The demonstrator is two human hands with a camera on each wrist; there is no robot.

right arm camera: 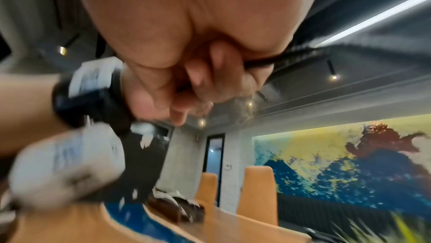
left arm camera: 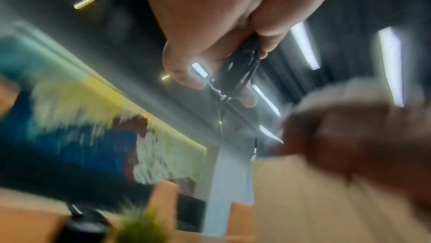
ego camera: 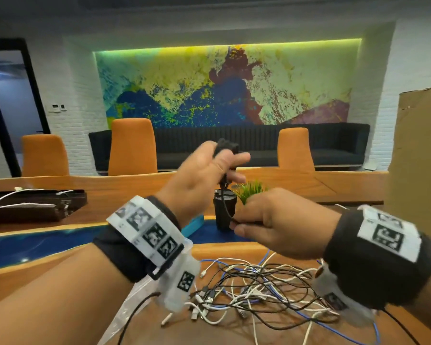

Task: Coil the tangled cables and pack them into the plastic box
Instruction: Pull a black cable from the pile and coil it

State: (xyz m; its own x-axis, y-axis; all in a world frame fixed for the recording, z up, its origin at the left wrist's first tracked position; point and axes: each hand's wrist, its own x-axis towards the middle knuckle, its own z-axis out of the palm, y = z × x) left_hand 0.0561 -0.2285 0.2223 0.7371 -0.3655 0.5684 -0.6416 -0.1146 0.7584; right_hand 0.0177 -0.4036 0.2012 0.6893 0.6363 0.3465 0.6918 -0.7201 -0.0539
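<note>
My left hand [ego camera: 217, 168] is raised above the table and holds a small coil of black cable [ego camera: 228, 150] wound around its fingers; the left wrist view shows the black cable coil [left arm camera: 242, 70] gripped in the left hand [left arm camera: 210, 58]. A free strand hangs down to my right hand [ego camera: 246, 224], which pinches the black cable. The right wrist view shows the right hand [right arm camera: 210, 81] curled on the black cable [right arm camera: 263, 62]. A tangled pile of white, black and blue cables [ego camera: 254, 290] lies on the table below both hands. A clear plastic piece [ego camera: 132, 307] lies at the pile's left.
A black cup [ego camera: 223, 210] and a green plant [ego camera: 250, 191] stand beyond my hands. A brown case [ego camera: 33, 204] with white cables lies at the left. A cardboard sheet [ego camera: 418, 150] stands at the right. Orange chairs [ego camera: 132, 148] line the wooden table's [ego camera: 125, 192] far edge.
</note>
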